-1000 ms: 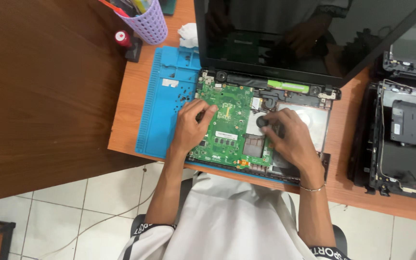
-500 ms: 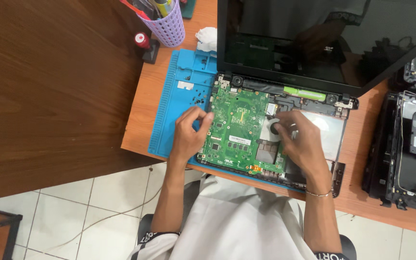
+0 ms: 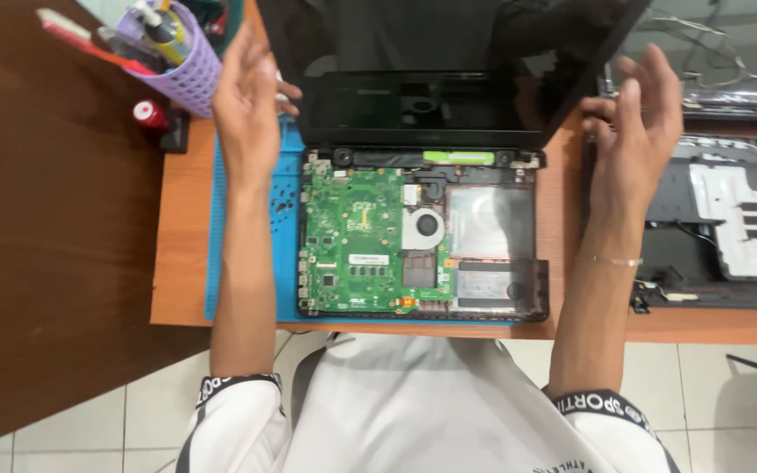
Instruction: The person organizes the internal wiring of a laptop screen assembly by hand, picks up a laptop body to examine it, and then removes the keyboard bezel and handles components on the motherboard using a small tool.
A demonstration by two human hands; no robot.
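An opened laptop base [image 3: 494, 289] lies on a blue work mat [image 3: 251, 280], its green circuit board [image 3: 357, 241] and round fan [image 3: 424, 226] exposed. The dark screen [image 3: 449, 61] stands tilted up behind it. My left hand [image 3: 245, 101] is raised beside the screen's left edge, fingers spread, holding nothing. My right hand [image 3: 637, 114] is raised beside the screen's right edge, also open and holding nothing. I cannot tell whether either hand touches the screen.
A purple mesh cup [image 3: 177, 57] full of tools and a small red-capped item [image 3: 149, 114] stand at the back left. A second dismantled black laptop shell [image 3: 729, 228] lies to the right. The orange desk [image 3: 181, 254] ends near my lap; dark wood surface on the left.
Both hands have lifted off the circuit board and moved up and apart to either side of the screen. The view has come closer.
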